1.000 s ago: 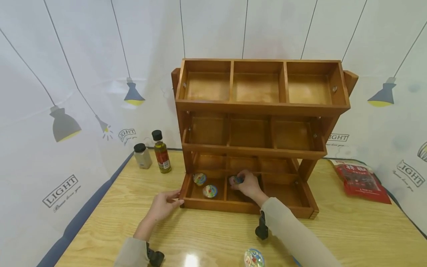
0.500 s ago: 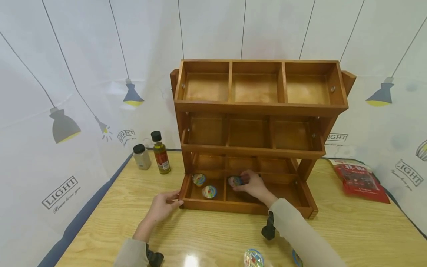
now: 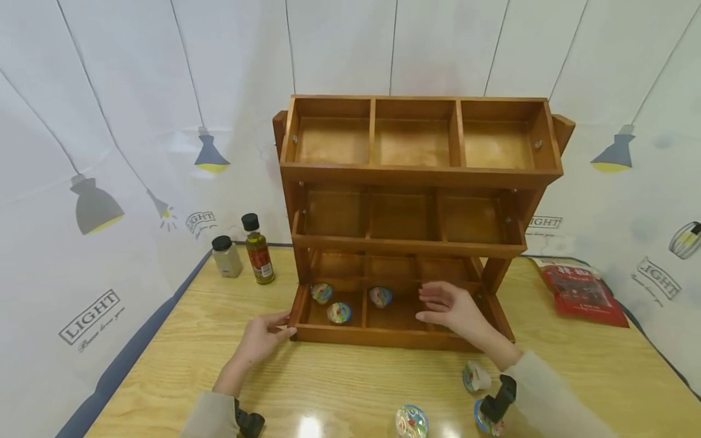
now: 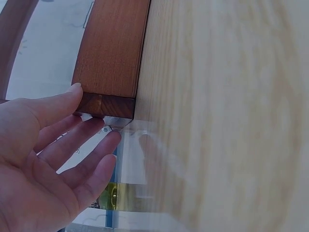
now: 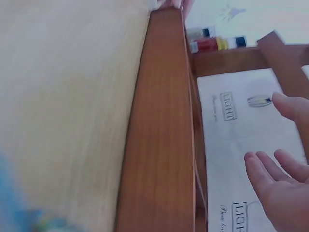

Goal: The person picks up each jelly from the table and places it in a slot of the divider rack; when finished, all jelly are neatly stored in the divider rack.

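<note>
Head view, frame centre: left hand (image 3: 261, 336), fingers straight, touches lower-left corner of wooden rack (image 3: 405, 177); right hand (image 3: 451, 307) open, empty, right of cup (image 3: 380, 296) in bottom middle compartment. Left wrist view: fingers (image 4: 72, 99) against rack corner (image 4: 108, 67). Right wrist view, lower right: fingers (image 5: 270, 166) spread, holding nothing.

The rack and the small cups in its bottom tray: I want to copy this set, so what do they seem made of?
The rack looks like reddish-brown stained wood with a satin finish; grain shows on its boards. The cups seem to be thin plastic with printed foil lids, judging by their glossy, colourful tops, though that is uncertain.
</note>
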Motion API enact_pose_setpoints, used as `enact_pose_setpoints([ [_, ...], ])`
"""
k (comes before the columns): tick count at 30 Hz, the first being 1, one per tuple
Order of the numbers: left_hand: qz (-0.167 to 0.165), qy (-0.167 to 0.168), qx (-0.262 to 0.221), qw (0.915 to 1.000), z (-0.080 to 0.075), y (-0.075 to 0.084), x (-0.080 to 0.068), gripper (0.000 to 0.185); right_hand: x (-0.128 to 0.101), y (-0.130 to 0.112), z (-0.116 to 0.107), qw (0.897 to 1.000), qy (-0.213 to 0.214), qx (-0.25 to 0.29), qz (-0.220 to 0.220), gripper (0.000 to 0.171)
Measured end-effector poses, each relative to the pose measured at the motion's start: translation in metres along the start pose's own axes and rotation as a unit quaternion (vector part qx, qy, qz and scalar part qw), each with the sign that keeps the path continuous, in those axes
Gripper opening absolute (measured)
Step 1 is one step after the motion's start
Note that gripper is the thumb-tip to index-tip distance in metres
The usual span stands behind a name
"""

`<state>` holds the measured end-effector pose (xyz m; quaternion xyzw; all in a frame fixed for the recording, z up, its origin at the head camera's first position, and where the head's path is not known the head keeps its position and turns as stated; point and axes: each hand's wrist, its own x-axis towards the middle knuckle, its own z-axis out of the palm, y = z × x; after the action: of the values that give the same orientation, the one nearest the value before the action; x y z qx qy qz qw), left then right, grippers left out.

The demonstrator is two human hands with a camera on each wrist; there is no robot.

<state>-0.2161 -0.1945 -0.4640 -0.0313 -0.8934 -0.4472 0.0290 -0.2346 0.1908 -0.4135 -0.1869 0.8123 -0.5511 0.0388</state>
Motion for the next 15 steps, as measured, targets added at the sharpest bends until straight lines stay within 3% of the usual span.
enact_pose_setpoints([
  [9, -0.004, -0.011, 0.003, 0.9999, -0.003, 0.003, -0.001, 0.044, -0.065, 0.002, -0.012, 0.993, -0.074, 0.015, -0.087, 0.055],
  [15, 0.001, -0.015, -0.003, 0.9999, -0.001, 0.0, -0.001, 0.044, -0.094, 0.01, 0.0, 0.986, -0.112, 0.077, -0.096, 0.054],
])
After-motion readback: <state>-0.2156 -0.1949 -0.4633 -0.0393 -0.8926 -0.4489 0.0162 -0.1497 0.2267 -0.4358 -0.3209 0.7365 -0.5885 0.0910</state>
